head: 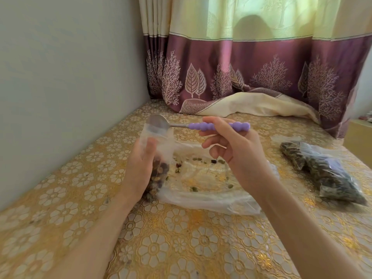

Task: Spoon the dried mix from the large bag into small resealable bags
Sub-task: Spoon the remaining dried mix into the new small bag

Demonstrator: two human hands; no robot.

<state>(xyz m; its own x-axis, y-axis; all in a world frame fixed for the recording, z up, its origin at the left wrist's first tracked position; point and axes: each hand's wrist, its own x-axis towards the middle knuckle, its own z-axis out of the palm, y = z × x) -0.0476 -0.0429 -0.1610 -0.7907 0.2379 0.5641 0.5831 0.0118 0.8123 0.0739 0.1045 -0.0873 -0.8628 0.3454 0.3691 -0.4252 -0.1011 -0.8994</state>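
Both forearms reached up from the bottom edge across the gold floral tablecloth (181, 248). From my seat I saw the left hand (138, 170) curled round a small resealable bag (159, 150), held upright with its mouth open; reddish and tan dried mix (159, 172) filled its lower part. My view showed the right hand (235, 146) pinching the purple beaded handle of a metal spoon (193, 125), whose bowl sat tipped at the bag's open mouth. I could not tell whether anything was left in the bowl. Between and beneath the hands lay the large bag (205, 190), clear plastic, flattened and nearly empty, with a few green and dark bits scattered inside. Well apart to the right, filled small bags (322, 168) of dark mix lay on the cloth. Behind stood a purple and cream curtain (251, 67), its hem bunched on the surface.
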